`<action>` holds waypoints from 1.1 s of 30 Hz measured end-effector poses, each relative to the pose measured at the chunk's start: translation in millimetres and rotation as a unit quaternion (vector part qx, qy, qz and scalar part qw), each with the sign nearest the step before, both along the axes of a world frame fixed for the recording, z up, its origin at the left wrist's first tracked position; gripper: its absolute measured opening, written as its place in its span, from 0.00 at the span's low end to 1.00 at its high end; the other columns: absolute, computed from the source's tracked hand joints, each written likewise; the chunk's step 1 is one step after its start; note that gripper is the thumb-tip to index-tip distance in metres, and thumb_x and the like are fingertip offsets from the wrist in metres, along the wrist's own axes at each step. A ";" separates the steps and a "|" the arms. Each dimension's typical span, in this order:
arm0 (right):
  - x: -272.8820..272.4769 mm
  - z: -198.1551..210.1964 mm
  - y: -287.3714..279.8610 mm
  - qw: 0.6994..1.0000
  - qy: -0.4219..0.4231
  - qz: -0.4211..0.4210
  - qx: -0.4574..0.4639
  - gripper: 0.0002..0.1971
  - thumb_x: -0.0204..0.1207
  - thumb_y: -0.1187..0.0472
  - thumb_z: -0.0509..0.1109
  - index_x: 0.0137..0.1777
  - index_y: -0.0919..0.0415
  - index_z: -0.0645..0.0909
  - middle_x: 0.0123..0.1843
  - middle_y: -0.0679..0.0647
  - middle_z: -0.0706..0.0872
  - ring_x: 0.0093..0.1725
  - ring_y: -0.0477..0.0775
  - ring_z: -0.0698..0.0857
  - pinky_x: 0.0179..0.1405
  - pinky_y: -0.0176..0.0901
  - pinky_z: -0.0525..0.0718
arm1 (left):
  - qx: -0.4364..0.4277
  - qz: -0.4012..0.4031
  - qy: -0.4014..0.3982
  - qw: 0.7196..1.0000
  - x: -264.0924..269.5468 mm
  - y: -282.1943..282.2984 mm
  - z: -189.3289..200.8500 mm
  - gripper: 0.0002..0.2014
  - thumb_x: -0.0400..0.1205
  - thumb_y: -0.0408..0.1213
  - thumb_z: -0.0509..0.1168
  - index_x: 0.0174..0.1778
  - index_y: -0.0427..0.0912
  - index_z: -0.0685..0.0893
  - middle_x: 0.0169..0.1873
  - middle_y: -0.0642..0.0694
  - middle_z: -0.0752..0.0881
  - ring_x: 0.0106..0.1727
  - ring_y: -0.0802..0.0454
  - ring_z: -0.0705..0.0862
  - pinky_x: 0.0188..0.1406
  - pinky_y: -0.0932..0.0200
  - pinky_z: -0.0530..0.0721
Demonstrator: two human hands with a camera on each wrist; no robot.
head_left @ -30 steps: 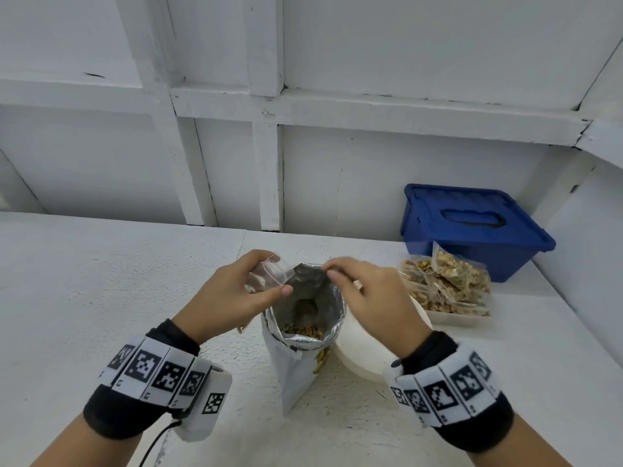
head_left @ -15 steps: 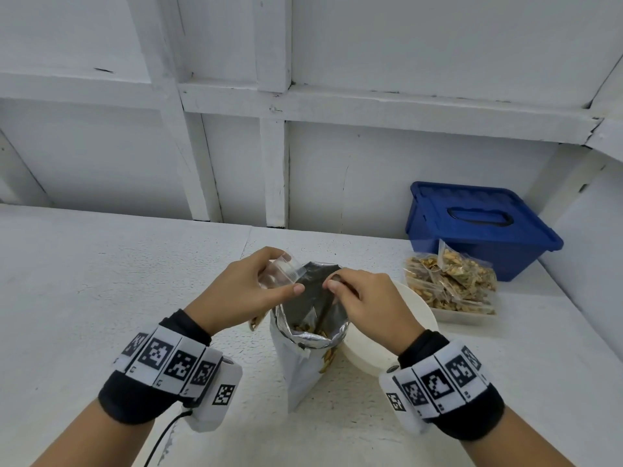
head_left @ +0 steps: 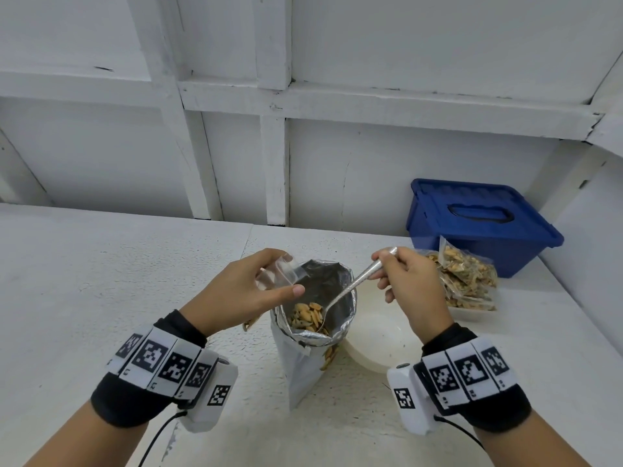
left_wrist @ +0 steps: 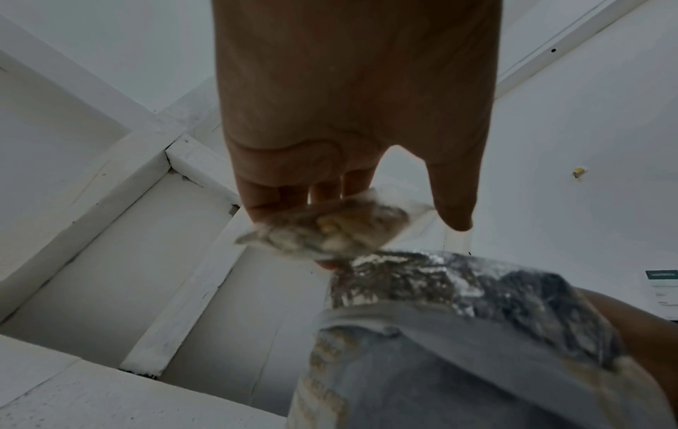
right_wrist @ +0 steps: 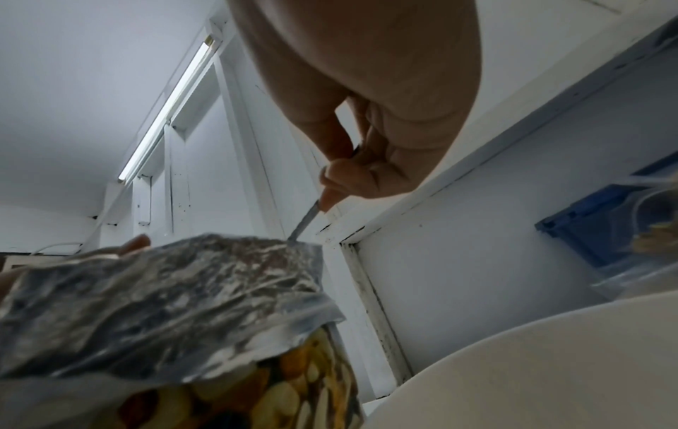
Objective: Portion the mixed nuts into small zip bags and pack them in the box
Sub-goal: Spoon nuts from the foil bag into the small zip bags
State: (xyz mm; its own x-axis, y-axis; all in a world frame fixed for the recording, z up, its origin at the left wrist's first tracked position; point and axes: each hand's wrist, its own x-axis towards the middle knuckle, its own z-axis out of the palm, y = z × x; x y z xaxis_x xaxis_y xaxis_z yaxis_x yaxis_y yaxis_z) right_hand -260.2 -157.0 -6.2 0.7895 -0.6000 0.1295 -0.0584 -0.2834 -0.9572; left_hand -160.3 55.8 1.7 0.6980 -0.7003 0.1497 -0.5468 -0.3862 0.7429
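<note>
Left hand (head_left: 242, 294): pinches a small zip bag (head_left: 278, 276) beside the foil pouch (head_left: 313, 335), mid-table.
Right hand (head_left: 409, 289): grips a spoon (head_left: 350, 289), its bowl down among the nuts (head_left: 305, 316).
Box (head_left: 478, 224): lid on, far right corner, behind filled bags (head_left: 465, 281).
Risk: nuts may spill if the spoon misses the bag's narrow mouth.
Change: half a second ago the right hand pinched the pouch rim, no spoon visible.

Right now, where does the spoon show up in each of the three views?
Head: spoon runs from the right hand down into the foil bag, centre.
Left wrist: not in it.
Right wrist: spoon handle at centre, below the fingers, entering the bag.
Shared landmark: the foil bag's crinkled rim.
</note>
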 end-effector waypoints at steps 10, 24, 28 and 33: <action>-11.3 15.2 -17.1 0.994 -0.051 -0.081 0.053 0.10 0.80 0.66 0.60 0.43 0.59 0.83 0.29 0.54 0.85 0.24 0.43 0.79 0.18 0.34 0.77 | 0.118 -0.033 -0.115 0.986 -1.3 7.4 16.1 0.54 0.49 0.85 0.48 0.66 0.55 0.72 0.45 0.72 0.74 0.45 0.69 0.77 0.37 0.72 0.75; -18.5 34.2 -10.8 0.990 -0.101 -0.092 0.034 0.09 0.81 0.66 0.60 0.47 0.63 0.83 0.31 0.56 0.86 0.23 0.41 0.82 0.19 0.30 0.79 | 0.164 -0.036 -0.149 0.974 -10.7 -14.0 16.4 0.46 0.58 0.76 0.50 0.69 0.51 0.71 0.48 0.62 0.76 0.49 0.62 0.73 0.41 0.72 0.72; -18.2 35.7 -3.0 0.991 -0.108 -0.068 0.025 0.09 0.81 0.65 0.60 0.45 0.59 0.82 0.31 0.54 0.86 0.24 0.42 0.82 0.20 0.32 0.80 | 0.149 -0.032 -0.137 0.979 -13.8 -17.9 16.3 0.38 0.68 0.67 0.65 0.70 0.49 0.71 0.52 0.57 0.77 0.49 0.62 0.72 0.41 0.74 0.70; -14.9 45.8 11.4 0.989 -0.136 -0.024 -0.056 0.09 0.81 0.62 0.62 0.42 0.53 0.81 0.29 0.50 0.86 0.26 0.43 0.84 0.24 0.35 0.82 | 0.110 -0.026 -0.119 0.986 -15.4 -20.3 12.9 0.34 0.68 0.65 0.68 0.65 0.50 0.73 0.48 0.60 0.77 0.47 0.63 0.76 0.46 0.69 0.77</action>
